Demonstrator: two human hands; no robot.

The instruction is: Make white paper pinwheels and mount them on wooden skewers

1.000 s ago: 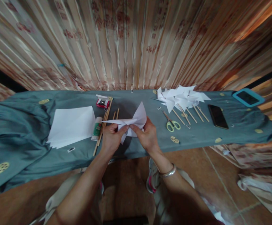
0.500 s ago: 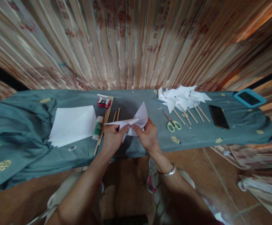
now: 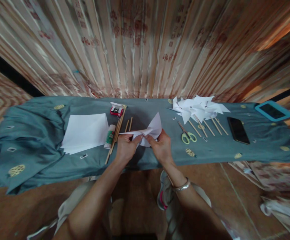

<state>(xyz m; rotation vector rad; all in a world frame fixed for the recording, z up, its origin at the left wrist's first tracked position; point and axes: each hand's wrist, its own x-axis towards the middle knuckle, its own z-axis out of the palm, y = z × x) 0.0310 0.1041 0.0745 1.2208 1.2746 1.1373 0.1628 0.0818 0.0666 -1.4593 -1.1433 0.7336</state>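
Note:
A white paper pinwheel (image 3: 153,126), its corners folded in, is held over the table between both hands. My left hand (image 3: 126,146) pinches its left side, thumb pressed near the centre. My right hand (image 3: 163,145) grips the right side, its thumb also close to the middle. Fingers behind the paper are hidden. Left of my left hand are thin wooden sticks (image 3: 113,141), a green-and-white glue stick (image 3: 109,136) and a stack of white paper (image 3: 84,133). Behind them sits a small open red box (image 3: 116,109) with small dark items inside.
Green-handled scissors (image 3: 188,136) lie right of my right hand. Beyond them several finished white pinwheels (image 3: 197,107) on sticks overlap. A black phone (image 3: 238,130) and a blue-framed tablet (image 3: 272,110) are farther right. A patterned green cloth (image 3: 157,158) covers the table; a curtain (image 3: 134,60) hangs behind.
The whole view has shifted, so the table and things appear slightly farther right. Both hands keep hold of the paper pinwheel, with thumbs still near its centre.

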